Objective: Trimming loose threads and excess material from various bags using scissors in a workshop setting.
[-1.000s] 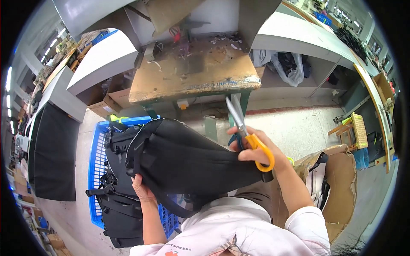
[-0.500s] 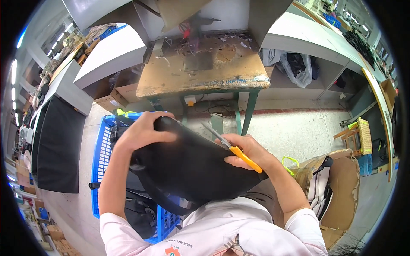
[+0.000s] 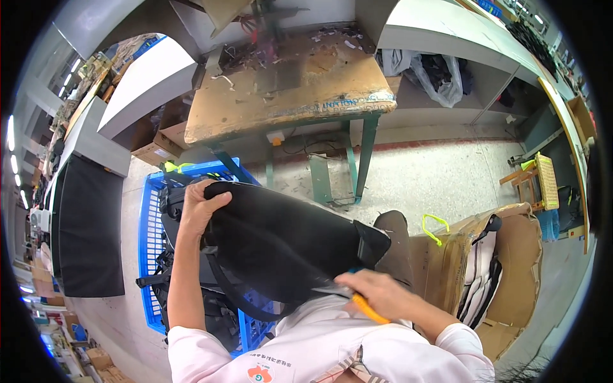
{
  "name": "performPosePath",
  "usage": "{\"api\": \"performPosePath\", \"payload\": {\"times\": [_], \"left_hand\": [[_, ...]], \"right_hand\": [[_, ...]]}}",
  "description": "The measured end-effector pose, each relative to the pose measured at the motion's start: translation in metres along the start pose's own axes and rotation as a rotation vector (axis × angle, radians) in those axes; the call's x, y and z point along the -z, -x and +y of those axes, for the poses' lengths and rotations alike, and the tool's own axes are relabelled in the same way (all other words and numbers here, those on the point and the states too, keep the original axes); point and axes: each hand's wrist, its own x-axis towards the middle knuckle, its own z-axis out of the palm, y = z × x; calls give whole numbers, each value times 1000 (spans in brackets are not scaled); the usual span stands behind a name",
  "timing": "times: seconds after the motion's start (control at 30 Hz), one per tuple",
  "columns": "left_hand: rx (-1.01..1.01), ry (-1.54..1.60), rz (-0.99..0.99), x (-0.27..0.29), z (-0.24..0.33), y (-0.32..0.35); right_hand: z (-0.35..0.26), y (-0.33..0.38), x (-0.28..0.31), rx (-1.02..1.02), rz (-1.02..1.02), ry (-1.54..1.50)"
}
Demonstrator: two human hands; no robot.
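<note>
A black fabric bag piece [image 3: 287, 236] with a dark strap along its near left edge lies spread across my lap. Its upper left corner is pinched in my left hand [image 3: 200, 207], the thumb on top and the fingers behind the cloth. My right hand [image 3: 386, 297] is closed round a pair of scissors with yellow-orange handles [image 3: 370, 309]. Their blades point left over the near edge of the black cloth, close to my shirt. Motion blurs the blades, so I cannot tell whether they touch the fabric. At the right end, a corner of the cloth is folded over.
A blue plastic basket [image 3: 152, 255] with black strapped items stands at my left. Ahead is a worn wooden work table [image 3: 287, 108] with green legs and scraps on it. To my right, a cardboard box [image 3: 440, 268] holds pale and black pieces; a neon yellow cord [image 3: 435, 228] hangs over its edge.
My right hand has moved from the cloth's far edge down toward my body, carrying the scissors. My left hand has shifted slightly left and down, and the cloth lies flatter, its right corner now showing.
</note>
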Motion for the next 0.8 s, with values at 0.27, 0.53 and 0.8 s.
{"api": "performPosePath", "payload": {"times": [0.27, 0.53, 0.8], "left_hand": [[-97, 26, 2, 13, 12, 16], [-157, 3, 42, 16, 14, 25], [-76, 39, 110, 24, 7, 32]], "right_hand": [[-8, -7, 86, -287, 191, 312], [-1, -40, 90, -234, -182, 370], [-1, -52, 87, -91, -208, 412]]}}
